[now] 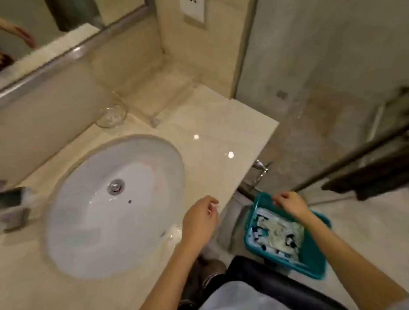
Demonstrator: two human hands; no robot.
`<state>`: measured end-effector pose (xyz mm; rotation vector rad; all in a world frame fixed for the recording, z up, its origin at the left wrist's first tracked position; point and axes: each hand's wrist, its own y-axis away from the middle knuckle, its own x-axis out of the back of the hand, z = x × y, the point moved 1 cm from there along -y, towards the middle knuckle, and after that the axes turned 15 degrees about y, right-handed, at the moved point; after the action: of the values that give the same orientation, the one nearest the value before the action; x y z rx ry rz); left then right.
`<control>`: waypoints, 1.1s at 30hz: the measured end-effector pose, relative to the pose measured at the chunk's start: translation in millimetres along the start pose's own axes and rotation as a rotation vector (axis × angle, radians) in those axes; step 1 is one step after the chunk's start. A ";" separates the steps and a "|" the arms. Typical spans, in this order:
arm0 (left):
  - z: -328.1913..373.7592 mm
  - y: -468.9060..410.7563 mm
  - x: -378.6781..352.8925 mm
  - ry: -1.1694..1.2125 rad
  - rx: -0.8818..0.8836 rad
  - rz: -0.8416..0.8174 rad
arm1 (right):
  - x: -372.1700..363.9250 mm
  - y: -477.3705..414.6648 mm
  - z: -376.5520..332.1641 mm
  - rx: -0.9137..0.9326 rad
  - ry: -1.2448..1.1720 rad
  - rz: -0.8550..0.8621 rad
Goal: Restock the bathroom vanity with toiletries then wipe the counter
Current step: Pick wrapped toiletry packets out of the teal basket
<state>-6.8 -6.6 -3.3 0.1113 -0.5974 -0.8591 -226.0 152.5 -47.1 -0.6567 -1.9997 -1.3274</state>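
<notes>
Closest in, two bare forearms reach out over a pale shirt front. The left hand [199, 218] hovers at the counter's [221, 129] front edge, fingers loosely curled; I can't tell if it pinches anything. The right hand [290, 203] curls its fingers at the far rim of the teal basket [310, 268], grip unclear. The toiletries [277, 237] still lie heaped inside it, below and right of the counter. Restocking looks barely begun, wiping untouched. Bare marble runs right of the sink basin [115, 204], ending at a square corner; a glass bowl [111, 115] sits back near the wall.
</notes>
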 end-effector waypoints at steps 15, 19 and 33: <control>-44.6 -78.1 -203.7 -0.346 -0.044 -0.666 | -43.5 -73.7 132.7 -0.316 -0.154 0.051; -96.3 -102.4 -250.4 -0.455 -0.050 -0.671 | -86.7 -114.6 161.8 -0.356 -0.129 0.061; -220.2 -130.2 -389.7 -0.590 -0.032 -0.650 | -239.2 -209.6 267.8 -0.319 -0.108 0.028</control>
<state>-172.4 164.6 -404.0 0.0171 -1.1304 -1.5532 -276.7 311.6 -427.9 -0.9157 -1.8687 -1.6423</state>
